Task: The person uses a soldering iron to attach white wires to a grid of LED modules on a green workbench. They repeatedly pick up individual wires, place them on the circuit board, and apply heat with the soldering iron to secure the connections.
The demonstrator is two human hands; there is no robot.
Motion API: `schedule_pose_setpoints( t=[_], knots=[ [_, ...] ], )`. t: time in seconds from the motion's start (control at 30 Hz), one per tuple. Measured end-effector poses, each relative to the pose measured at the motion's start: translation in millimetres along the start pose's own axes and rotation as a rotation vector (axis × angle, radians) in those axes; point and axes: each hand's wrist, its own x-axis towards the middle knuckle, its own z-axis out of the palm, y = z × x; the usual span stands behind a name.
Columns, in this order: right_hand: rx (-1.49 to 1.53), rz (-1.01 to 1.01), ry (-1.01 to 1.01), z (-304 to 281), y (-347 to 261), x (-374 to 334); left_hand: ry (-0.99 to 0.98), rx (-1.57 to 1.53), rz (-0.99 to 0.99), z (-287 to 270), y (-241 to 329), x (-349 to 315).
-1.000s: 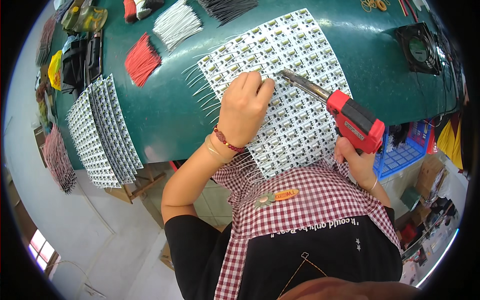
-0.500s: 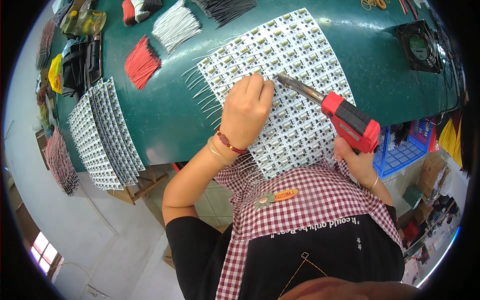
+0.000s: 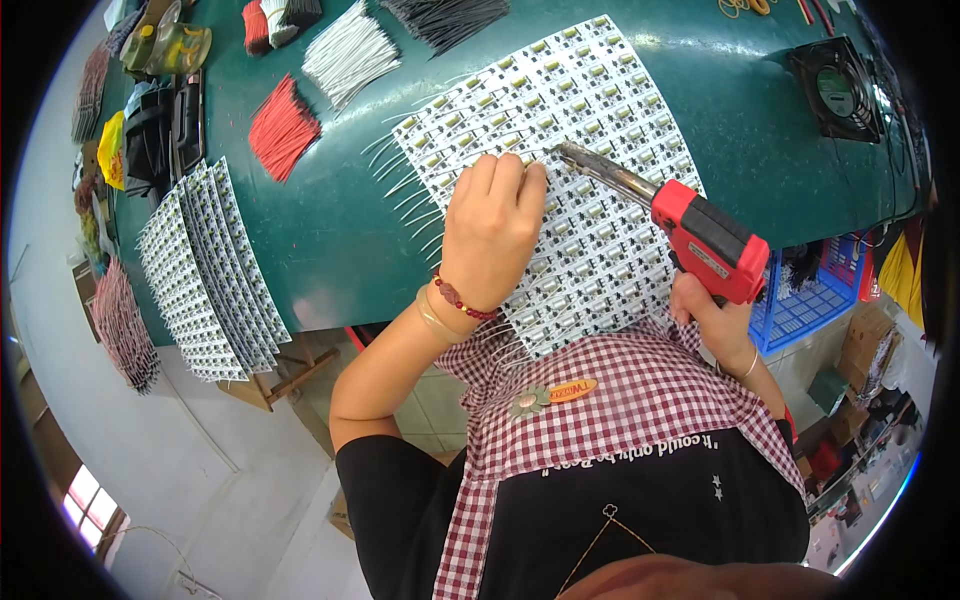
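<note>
Head view: left hand (image 3: 492, 230) on circuit panel (image 3: 600, 240), soldering gun (image 3: 690, 230) in right hand (image 3: 712, 318).

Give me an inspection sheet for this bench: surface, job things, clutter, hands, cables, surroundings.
Surface: green bench top, curved by the lens.
Job things: white panel of small circuit boards lies flat; red soldering gun has its tip at the panel's upper middle.
Clutter: fanned board strips at left; red wires, white wires and black wires in bundles; small fan at right.
Hands: left hand rests on the panel, fingers beside the gun tip; right hand grips the gun's handle.
Cables: thin wire leads stick out from the panel's left edge.
Surroundings: blue crate beside the bench, floor below.
</note>
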Motion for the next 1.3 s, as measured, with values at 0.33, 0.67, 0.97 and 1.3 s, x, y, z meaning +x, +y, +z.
schedule_pose_setpoints(
  t=[0.33, 0.67, 0.97, 1.3],
  knots=[
    [-0.009, -0.022, 0.004, 2.7, -1.9, 1.2, 0.05, -0.005, 0.008, 7.5, -4.1, -3.4],
    [-0.034, -0.008, 0.02, 1.0, -1.2, 1.1, 0.093, 0.102, 0.04, 8.3, -2.6, 1.1],
    [-0.008, -0.01, 0.018, 2.8, -0.4, 4.2, 0.061, 0.053, 0.032, 7.8, -3.2, 2.1],
    [0.002, -0.01, 0.015, 4.4, -2.0, 3.5, 0.06, 0.032, 0.027, 8.6, -2.8, 1.2]
  ],
)
